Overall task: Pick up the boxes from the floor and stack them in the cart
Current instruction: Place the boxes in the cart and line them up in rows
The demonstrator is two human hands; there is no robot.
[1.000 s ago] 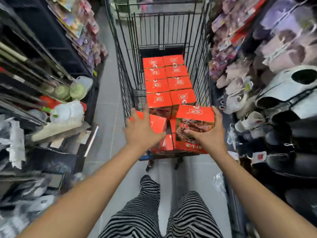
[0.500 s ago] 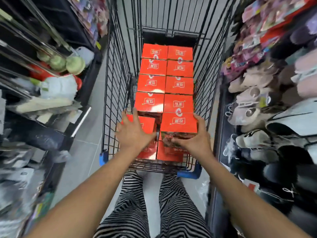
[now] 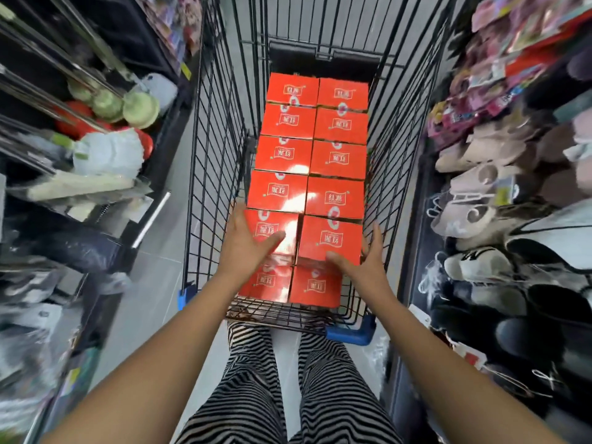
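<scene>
Red boxes (image 3: 307,155): all in view sit inside the cart (image 3: 217,187), packed in two columns that run from the near end to the far end. The tops are level and the sides touch. The white logo label faces up on each.

Near end: the near-left box (image 3: 275,227) and near-right box (image 3: 331,238) make up the closest row of the upper layer. Just in front of them, one level down, two lower boxes (image 3: 315,286) lie side by side against the cart's near wire wall.

Left hand (image 3: 248,248): palm down on top of the near-left box, fingers straight and together, thumb spread toward the middle seam. It rests flat and grasps nothing.

Right hand (image 3: 362,262): at the near right corner of the near-right box. The thumb lies along the box's near edge and the fingers point straight up beside its right side, next to the cart wire. The hand is released and not clenched. Whether the fingers touch the box cannot be told.

Cart: black wire, with a blue corner guard (image 3: 349,334) at the near right.

Surroundings: striped trousers (image 3: 250,395) below the cart and grey floor (image 3: 150,283) to its left. A left shelf (image 3: 105,149) holds mixed goods, blurred. Slippers (image 3: 474,216) hang on the right.
</scene>
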